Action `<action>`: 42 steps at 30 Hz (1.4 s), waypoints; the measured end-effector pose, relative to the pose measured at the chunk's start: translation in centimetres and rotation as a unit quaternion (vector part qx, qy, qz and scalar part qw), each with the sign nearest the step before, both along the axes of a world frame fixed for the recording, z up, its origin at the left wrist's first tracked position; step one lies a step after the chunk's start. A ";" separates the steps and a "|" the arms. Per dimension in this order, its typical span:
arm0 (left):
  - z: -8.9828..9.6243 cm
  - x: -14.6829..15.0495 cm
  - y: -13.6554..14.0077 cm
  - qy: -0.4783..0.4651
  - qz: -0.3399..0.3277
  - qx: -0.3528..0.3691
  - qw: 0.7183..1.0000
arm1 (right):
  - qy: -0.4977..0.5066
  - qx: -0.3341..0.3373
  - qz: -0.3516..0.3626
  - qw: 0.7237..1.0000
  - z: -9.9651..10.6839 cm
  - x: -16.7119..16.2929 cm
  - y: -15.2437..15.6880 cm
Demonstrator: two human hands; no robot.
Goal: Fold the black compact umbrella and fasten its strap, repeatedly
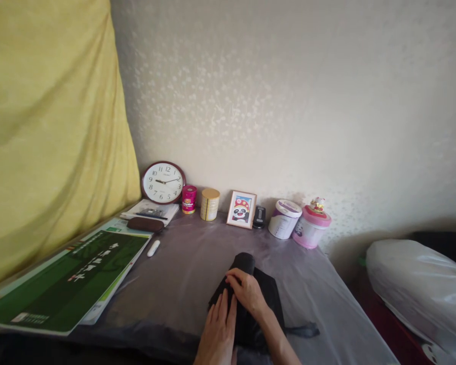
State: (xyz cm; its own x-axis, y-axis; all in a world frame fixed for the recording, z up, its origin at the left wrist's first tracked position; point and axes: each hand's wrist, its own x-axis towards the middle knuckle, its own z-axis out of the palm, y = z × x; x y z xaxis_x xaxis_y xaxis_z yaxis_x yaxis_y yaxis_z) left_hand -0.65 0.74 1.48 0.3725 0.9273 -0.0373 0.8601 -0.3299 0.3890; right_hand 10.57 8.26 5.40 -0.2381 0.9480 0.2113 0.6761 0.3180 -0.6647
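A black fabric item (pixel 271 294) lies on the table in front of me, its kind unclear, with a rounded, raised end away from me and a dark strap (pixel 303 330) trailing off to the right. My left hand (pixel 219 324) rests flat on its near left side, fingers stretched out and close together. Just beyond, my right hand (pixel 247 290) has its fingers curled and pinched on the fabric near the raised end. The two hands nearly meet, and they hide the middle of the item.
The table (pixel 182 284) has a grey cover. Green booklets (pixel 76 279), a brown case (pixel 145 224) and a white stick-like object (pixel 153 248) lie left. Along the wall stand a clock (pixel 163 182), tins (pixel 210 205), a panda picture (pixel 241 209) and tubs (pixel 285 219).
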 end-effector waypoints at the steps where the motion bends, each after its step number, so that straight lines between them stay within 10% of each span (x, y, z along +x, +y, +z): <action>1: -1.3 0.3 0.2 0.013 0.002 0.010 1.000 | -0.025 0.033 0.013 0.999 0.0 0.1 -0.3; 8: -6.3 1.3 0.4 0.018 0.056 0.130 0.990 | -0.111 0.131 0.073 0.982 -1.5 1.6 1.4; 19: 1.4 0.6 -0.1 0.018 0.044 -0.091 0.995 | -0.153 0.123 -0.072 0.978 -3.0 3.9 8.4; 29: 1.6 -0.2 -1.7 -0.047 0.039 -0.053 0.997 | -0.094 0.049 -0.270 0.957 -4.5 12.9 0.3; 36: 1.3 -0.5 -1.8 -0.077 0.030 -0.043 0.996 | 0.029 -0.097 -0.282 0.954 -4.3 12.2 -3.2; 42: 0.9 -0.4 -1.7 -0.076 0.044 -0.052 0.995 | 0.025 -0.055 -0.285 0.956 -3.3 11.0 -3.3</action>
